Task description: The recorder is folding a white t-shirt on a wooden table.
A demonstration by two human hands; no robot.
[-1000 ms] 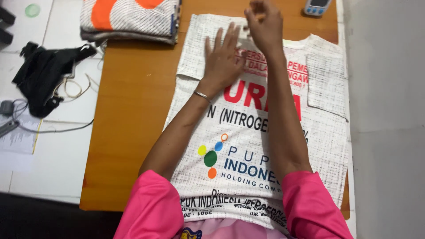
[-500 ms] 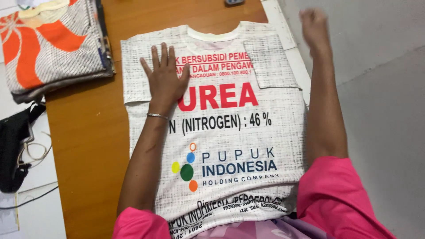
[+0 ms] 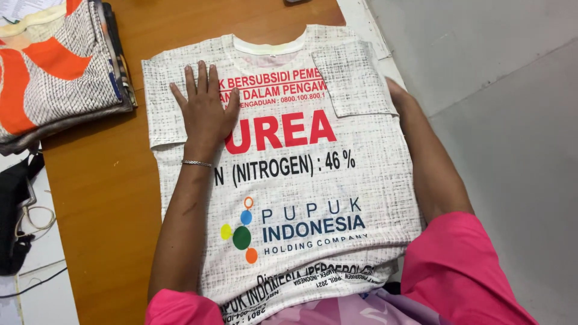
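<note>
A white printed T-shirt (image 3: 301,180) with red, black and blue lettering lies flat, front up, on a brown wooden table (image 3: 108,198). Its right sleeve (image 3: 352,78) is folded inward over the chest. My left hand (image 3: 203,108) rests flat on the shirt's upper left chest, fingers spread, a thin bracelet on the wrist. My right hand (image 3: 398,95) is at the shirt's right edge by the folded sleeve. Most of it is hidden behind the fabric, so I cannot tell its grip.
A stack of folded white-and-orange garments (image 3: 54,66) lies at the table's back left. A black strap with cords (image 3: 15,210) lies on the white surface at the left. Grey floor (image 3: 512,120) runs along the right table edge. A small device (image 3: 295,2) sits at the far edge.
My right hand came down from the air at the right and now sits at the shirt's right edge. The left hand stays pressed on the chest. The view shifted slightly.
</note>
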